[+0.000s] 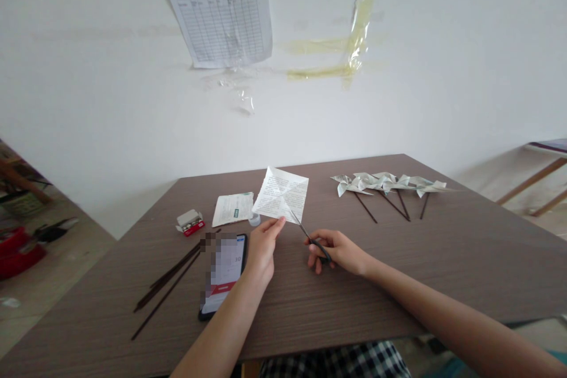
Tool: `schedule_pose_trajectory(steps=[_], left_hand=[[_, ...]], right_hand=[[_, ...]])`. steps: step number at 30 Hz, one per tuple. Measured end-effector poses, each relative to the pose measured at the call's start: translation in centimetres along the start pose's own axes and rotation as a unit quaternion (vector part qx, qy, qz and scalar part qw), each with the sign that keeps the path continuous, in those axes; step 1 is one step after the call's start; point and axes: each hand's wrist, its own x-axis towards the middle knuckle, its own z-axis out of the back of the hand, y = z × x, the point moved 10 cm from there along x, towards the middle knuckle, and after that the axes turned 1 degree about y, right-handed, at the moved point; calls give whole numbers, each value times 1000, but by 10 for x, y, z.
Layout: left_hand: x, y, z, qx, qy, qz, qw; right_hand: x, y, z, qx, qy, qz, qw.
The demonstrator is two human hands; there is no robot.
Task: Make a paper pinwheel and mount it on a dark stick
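Our left fingers [278,225] are pinched together on the near edge of a printed paper square [283,189], which we hold up over the desk [354,289]. Our right fingers [330,237] are curled round the handles of the scissors [302,228], whose blades reach in at the paper's near right corner.

Closest to us lies a phone [224,271], its right edge partly hidden by our left forearm [237,307]. Left of it lie dark sticks [172,269]; beyond are a small red-and-white box [191,224], a paper stack [231,208] and a little round container [254,220] just beside it. Well to the right, paper pinwheels [386,182] lie in a row, 4 stems showing. A printed sheet [225,26] and yellow tape [321,72] cling to the wall [177,124].
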Motion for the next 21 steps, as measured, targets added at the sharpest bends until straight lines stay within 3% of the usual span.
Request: schedule_pose_trajectory(steps=[21], left_hand=[[0,1,1,-7,-11,16,1000]], right_hand=[[-1,-1,1,1,-1,-6,1000]])
